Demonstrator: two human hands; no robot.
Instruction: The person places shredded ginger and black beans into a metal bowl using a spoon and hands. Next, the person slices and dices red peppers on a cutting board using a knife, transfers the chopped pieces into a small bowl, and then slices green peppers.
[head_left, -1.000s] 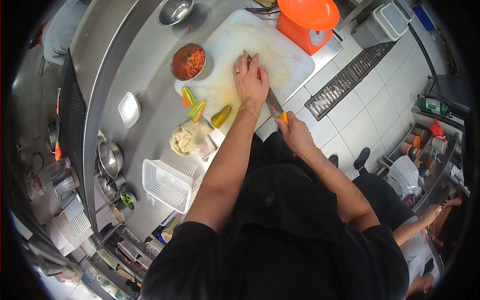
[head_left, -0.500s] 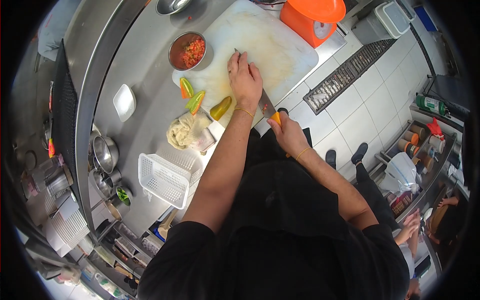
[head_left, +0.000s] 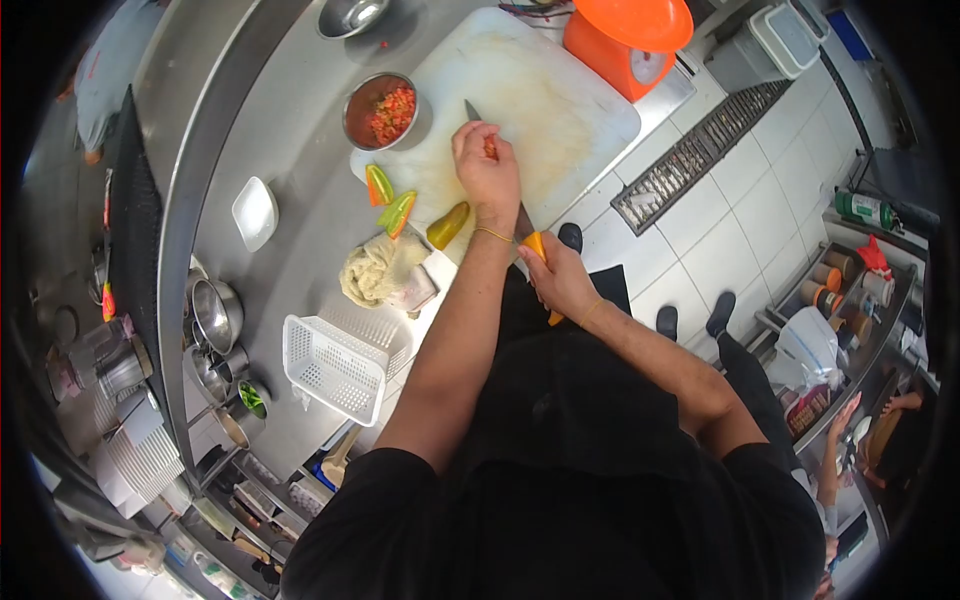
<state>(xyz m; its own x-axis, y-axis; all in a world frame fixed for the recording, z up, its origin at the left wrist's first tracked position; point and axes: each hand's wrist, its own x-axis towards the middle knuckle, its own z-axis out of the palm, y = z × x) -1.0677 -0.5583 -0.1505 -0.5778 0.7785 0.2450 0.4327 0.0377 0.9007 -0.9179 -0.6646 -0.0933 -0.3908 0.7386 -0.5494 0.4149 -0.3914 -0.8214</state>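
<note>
My right hand (head_left: 565, 280) is wrapped round the yellow-orange handle of a knife (head_left: 535, 245). Its blade runs up under my left hand (head_left: 487, 175), with the tip (head_left: 470, 108) showing beyond my fingers. My left fingers are curled, and red diced pieces (head_left: 490, 147) show between them and the thumb, just over the white cutting board (head_left: 560, 120). Left of this hand stands a steel bowl (head_left: 352, 115) holding red diced bits. Green-and-orange pepper pieces (head_left: 398, 213) and a larger green-brown pepper piece (head_left: 448, 225) lie at the board's near left edge.
A crumpled cloth (head_left: 375, 272), a white perforated basket (head_left: 335, 370) and a small white dish (head_left: 255, 212) are on the steel counter. An orange scale (head_left: 615, 55) stands beyond the board's right corner. Another person's dark shoes (head_left: 720, 312) are on the tiled floor to the right.
My left hand has gone from lying flatter over the blade to curled fingers with red pieces in them. My right hand and the knife have shifted slightly left and nearer my body.
</note>
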